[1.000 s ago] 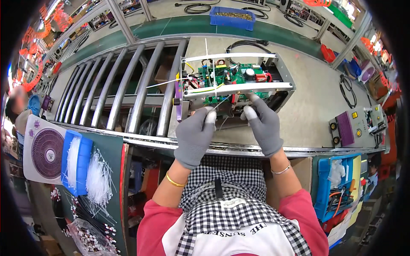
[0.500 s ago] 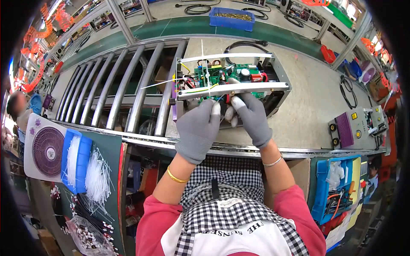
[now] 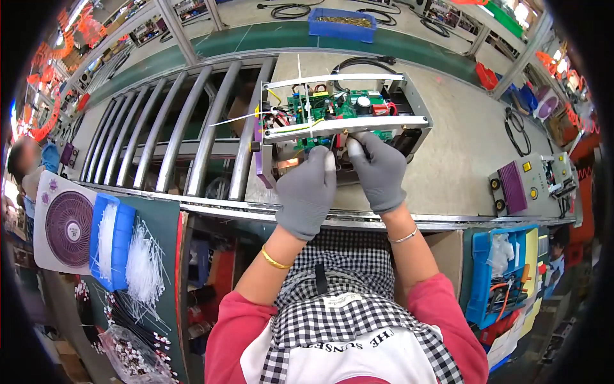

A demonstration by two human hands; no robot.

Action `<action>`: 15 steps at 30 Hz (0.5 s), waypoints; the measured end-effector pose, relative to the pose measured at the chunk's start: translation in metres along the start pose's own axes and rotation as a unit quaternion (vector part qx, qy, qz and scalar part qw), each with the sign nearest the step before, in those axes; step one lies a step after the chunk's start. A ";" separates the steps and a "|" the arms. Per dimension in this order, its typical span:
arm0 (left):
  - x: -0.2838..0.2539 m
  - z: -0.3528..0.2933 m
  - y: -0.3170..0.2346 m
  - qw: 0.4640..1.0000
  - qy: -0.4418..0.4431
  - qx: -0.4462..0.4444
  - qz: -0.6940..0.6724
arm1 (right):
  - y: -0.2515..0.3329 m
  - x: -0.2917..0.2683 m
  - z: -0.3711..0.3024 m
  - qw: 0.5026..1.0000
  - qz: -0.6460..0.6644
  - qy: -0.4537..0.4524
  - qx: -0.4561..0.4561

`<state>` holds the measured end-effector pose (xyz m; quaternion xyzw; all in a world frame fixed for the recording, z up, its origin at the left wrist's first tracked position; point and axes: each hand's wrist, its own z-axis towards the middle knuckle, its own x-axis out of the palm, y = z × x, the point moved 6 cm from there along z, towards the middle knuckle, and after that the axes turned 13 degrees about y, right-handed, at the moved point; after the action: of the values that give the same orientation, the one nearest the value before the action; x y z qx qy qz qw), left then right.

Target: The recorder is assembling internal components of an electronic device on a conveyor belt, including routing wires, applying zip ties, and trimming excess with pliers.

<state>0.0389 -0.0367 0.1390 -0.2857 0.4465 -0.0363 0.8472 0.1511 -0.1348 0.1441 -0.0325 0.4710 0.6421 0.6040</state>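
In front of me lies an opened metal-framed electrical unit with green circuit boards [image 3: 340, 107]. A pale metal bar [image 3: 377, 123] spans its near side. My left hand [image 3: 308, 192], in a grey glove with pale fingertips, is closed just below this bar, thumb and fingers together by some thin wires. Beside it my right hand [image 3: 378, 173], gloved alike, has its fingers curled at the bar's underside. Whatever either hand pinches is hidden or too small to name. A long white cable tie [image 3: 306, 89] sticks up from the wiring, left of the boards.
Metal rollers [image 3: 214, 131] run off to the left. A blue bin [image 3: 112, 243] and a bunch of white cable ties [image 3: 146, 269] are at lower left, near a purple fan [image 3: 68, 233]. A second unit [image 3: 534, 185] stands right, above a blue tool tray [image 3: 502, 275].
My right thumb has moved slightly and the fingers below it have tucked up out of sight. The red-and-black part seen between my hands is now hidden. The view has shifted a little.
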 end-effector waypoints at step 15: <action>0.013 0.010 0.018 0.748 0.242 -0.219 -0.577 | -0.003 -0.015 -0.009 0.994 0.080 0.055 0.041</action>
<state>0.0507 -0.0214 0.1245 -0.6485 0.3821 -0.4874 0.4425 0.1525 -0.1526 0.1470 -0.0051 0.5308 0.6657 0.5245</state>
